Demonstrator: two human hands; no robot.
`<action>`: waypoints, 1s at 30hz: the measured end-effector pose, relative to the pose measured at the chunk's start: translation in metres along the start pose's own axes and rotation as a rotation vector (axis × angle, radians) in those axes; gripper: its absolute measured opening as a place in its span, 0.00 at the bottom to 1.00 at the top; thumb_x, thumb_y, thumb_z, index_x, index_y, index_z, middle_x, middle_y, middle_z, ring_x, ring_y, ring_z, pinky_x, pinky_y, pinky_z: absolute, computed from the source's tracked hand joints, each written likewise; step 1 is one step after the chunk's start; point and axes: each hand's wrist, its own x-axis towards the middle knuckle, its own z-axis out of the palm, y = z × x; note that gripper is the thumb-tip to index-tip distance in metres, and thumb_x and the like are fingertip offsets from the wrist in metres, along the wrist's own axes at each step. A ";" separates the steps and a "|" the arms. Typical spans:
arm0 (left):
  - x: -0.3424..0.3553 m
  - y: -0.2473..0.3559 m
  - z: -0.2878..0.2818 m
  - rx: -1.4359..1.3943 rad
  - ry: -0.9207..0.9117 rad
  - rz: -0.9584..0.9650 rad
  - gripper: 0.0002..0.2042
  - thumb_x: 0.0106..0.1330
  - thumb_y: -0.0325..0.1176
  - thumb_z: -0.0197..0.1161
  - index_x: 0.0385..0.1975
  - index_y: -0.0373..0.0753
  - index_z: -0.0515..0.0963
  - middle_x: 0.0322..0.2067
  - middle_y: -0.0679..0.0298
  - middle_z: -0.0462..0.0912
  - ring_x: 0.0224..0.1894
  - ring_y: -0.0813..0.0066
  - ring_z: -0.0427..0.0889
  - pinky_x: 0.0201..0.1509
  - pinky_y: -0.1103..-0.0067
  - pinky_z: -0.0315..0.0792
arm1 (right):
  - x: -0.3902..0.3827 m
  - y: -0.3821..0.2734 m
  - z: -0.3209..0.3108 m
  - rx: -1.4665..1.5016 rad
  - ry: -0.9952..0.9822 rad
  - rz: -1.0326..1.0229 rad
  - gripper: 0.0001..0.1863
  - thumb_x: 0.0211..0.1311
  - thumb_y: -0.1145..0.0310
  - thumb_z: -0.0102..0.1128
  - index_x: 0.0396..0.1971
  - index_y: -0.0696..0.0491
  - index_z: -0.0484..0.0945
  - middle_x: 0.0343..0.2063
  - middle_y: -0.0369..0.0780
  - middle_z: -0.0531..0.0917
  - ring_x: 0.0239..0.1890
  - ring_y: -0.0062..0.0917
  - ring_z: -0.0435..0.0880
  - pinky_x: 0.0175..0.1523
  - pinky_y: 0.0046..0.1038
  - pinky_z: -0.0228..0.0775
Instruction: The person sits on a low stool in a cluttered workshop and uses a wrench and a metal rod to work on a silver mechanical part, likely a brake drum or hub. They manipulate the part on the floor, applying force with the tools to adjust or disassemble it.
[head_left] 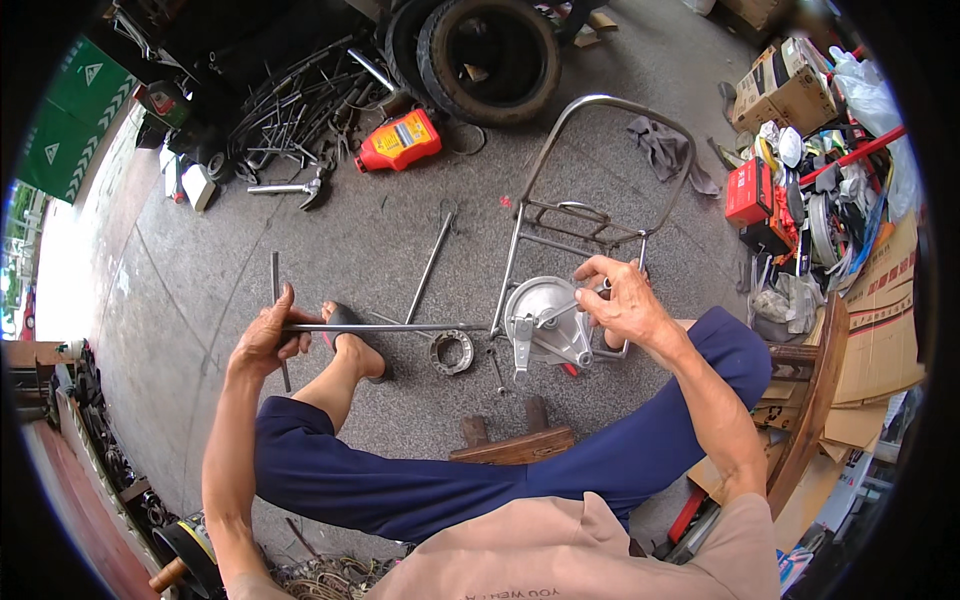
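My left hand (275,328) is closed on the left end of a long steel rod (400,327), which runs horizontally to the bottom of a metal tube frame (545,140). My right hand (620,300) has curled fingers at a silver round hub plate (540,300) with a lever arm; what they grip is too small to name. The plate lies inside the frame's lower part. Left of the plate sit a metal ring (452,352) and a small bolt-like piece (497,372). A loose bar (435,255) lies above the ring, and a thinner bar (275,270) stands out beyond my left hand.
Tires (535,70), a red jug (400,140), a hammer (300,190) and piled rods (280,120) lie at the back. A grey rag (660,150) is beside the frame. Boxes (775,90) and clutter crowd the right. A wooden piece (510,447) lies between my legs.
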 end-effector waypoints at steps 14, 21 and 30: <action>0.021 0.003 0.021 -0.017 -0.064 -0.076 0.45 0.59 0.73 0.37 0.31 0.26 0.79 0.13 0.58 0.75 0.05 0.84 0.58 0.10 0.88 0.53 | -0.004 0.001 0.001 -0.150 0.032 -0.170 0.14 0.57 0.68 0.59 0.39 0.63 0.74 0.30 0.47 0.84 0.24 0.24 0.81 0.34 0.27 0.71; 0.026 0.004 0.024 -0.035 -0.030 -0.098 0.45 0.59 0.73 0.37 0.32 0.26 0.79 0.12 0.59 0.74 0.05 0.84 0.58 0.09 0.88 0.52 | -0.008 -0.005 0.000 -0.200 0.014 -0.147 0.14 0.58 0.66 0.58 0.38 0.62 0.74 0.31 0.50 0.84 0.25 0.32 0.82 0.37 0.30 0.70; 0.032 0.004 0.026 -0.028 -0.050 -0.099 0.45 0.60 0.73 0.37 0.34 0.26 0.79 0.12 0.60 0.73 0.05 0.84 0.58 0.10 0.87 0.52 | -0.008 -0.005 0.001 -0.208 0.024 -0.161 0.14 0.57 0.67 0.57 0.37 0.63 0.74 0.31 0.52 0.83 0.29 0.38 0.83 0.39 0.32 0.71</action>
